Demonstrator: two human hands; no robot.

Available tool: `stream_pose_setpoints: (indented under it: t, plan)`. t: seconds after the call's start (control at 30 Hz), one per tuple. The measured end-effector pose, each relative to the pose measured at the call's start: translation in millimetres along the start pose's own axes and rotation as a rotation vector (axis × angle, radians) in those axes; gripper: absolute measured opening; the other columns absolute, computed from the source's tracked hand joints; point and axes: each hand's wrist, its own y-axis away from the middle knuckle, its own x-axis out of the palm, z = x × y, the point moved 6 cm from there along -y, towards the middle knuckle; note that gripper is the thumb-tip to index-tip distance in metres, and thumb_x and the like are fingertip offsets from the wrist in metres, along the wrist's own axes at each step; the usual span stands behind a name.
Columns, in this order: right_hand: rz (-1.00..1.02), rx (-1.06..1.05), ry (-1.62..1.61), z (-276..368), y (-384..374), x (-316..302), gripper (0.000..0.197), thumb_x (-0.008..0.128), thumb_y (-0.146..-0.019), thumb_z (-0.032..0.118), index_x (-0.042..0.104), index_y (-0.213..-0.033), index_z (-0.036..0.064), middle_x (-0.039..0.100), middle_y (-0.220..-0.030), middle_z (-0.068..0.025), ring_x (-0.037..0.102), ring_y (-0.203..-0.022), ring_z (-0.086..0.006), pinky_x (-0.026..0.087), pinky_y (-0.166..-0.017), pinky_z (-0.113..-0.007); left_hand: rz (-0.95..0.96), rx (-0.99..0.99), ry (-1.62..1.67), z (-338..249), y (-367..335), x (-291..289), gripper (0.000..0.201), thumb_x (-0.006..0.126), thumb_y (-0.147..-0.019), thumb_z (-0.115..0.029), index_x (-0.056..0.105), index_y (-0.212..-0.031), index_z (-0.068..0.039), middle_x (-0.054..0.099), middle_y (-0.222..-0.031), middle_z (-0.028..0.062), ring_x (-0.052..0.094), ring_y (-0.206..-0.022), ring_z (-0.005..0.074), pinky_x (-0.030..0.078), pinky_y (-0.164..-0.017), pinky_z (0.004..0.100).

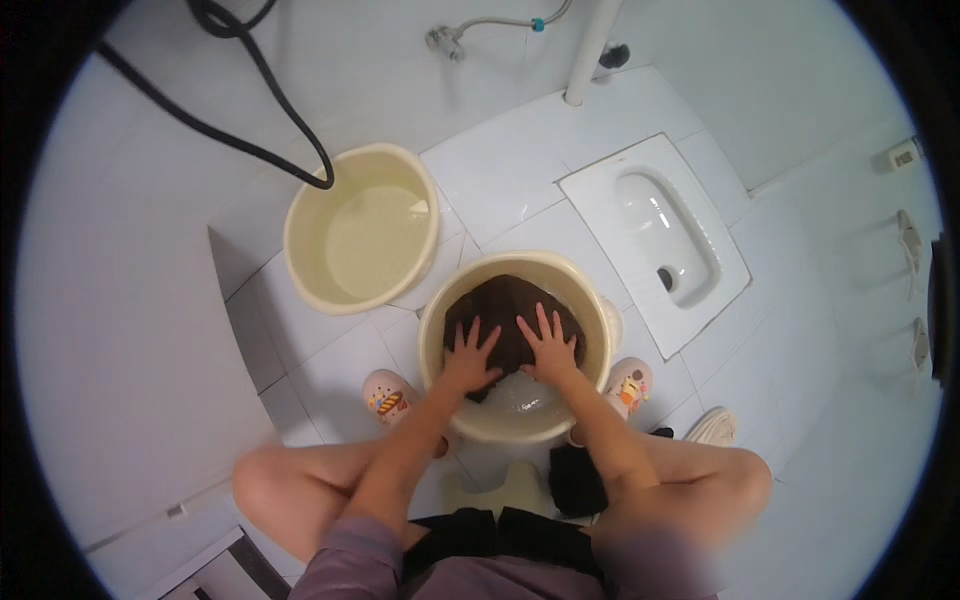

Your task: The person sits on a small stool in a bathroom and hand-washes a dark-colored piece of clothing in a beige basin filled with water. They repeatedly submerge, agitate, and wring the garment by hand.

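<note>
Sleeve [350, 562], cloth [508, 300] off tub's near rim [515, 436]

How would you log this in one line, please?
left hand: spread on brown cloth; right hand: spread on brown cloth; cloth: inside cream tub

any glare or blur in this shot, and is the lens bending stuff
Head view, glare: bright glints on the squat toilet and on the water in the nearer basin; head view, lower right: a smeared blur over the purple clothing, while the left hand and right hand look fairly clear; head view, rim: dark vignette, straight edges bowing.
</note>
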Motion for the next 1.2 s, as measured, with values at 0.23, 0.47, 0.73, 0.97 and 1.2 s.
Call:
stream_pose_setpoints:
  t: [0.23, 0.47, 0.73, 0.97, 1.2]
  plan:
    - [0.142, 0.095, 0.231, -19.1, -54.4, 76.3, 0.090, 0.070, -0.065, 0.034, 0.016, -0.138, 0.0321, 0.010, -0.144, -0.0104, 0.022, -0.128, -0.0337, 0.026, -0.094, -0.058, 0.378, -0.051, -0.239, 7.8, -45.9, 55.8, 0.090, 0.059, -0.075, -0.046, 0.001, -0.141, -0.026, 0.008, -0.145, 0.0149, 0.018, -0.128, 0.0398, 0.018, -0.100, 0.0561]
    - [0.058, 0.077, 0.071, -9.9, -63.0, 40.9, 0.075, 0.068, -0.065, 0.019, 0.034, -0.131, 0.0294, 0.021, -0.140, -0.0142, 0.030, -0.122, -0.0342, 0.037, -0.086, -0.057, 0.222, -0.069, -0.164, 36.3, -51.4, 74.1, 0.051, 0.058, -0.075, -0.022, 0.045, -0.125, -0.022, 0.030, -0.137, 0.0116, 0.028, -0.125, 0.0364, 0.026, -0.099, 0.0530]
    - [0.181, -0.134, -0.166, 14.2, 2.7, 69.9, 0.061, 0.063, -0.062, 0.006, 0.047, -0.119, 0.0178, 0.033, -0.132, -0.0180, 0.043, -0.110, -0.0378, 0.042, -0.087, -0.045, 0.250, -0.111, 0.351, 51.0, -27.9, 14.3, 0.034, 0.053, -0.075, -0.016, 0.057, -0.109, -0.016, 0.046, -0.117, 0.0118, 0.044, -0.108, 0.0309, 0.040, -0.088, 0.0448]
    - [-0.451, -0.030, -0.929, 29.8, 29.6, -9.3, 0.038, 0.056, -0.062, 0.003, 0.054, -0.100, 0.0040, 0.055, -0.099, -0.0167, 0.052, -0.097, -0.0339, 0.043, -0.083, -0.036, -0.106, -0.809, 1.774, 6.5, 16.6, -5.5, 0.039, 0.046, -0.083, -0.044, 0.058, -0.106, -0.015, 0.054, -0.106, 0.0067, 0.052, -0.095, 0.0232, 0.041, -0.086, 0.0367]
    - [-0.570, -0.446, -0.812, 137.4, 132.0, -134.3, 0.030, 0.064, -0.062, 0.013, 0.057, -0.092, 0.0080, 0.054, -0.095, -0.0097, 0.054, -0.088, -0.0282, 0.044, -0.076, -0.035, 0.204, 0.017, 2.236, -34.4, 16.1, -72.4, 0.061, 0.033, -0.086, -0.058, 0.044, -0.123, -0.010, 0.051, -0.114, 0.0108, 0.049, -0.104, 0.0225, 0.041, -0.088, 0.0382]
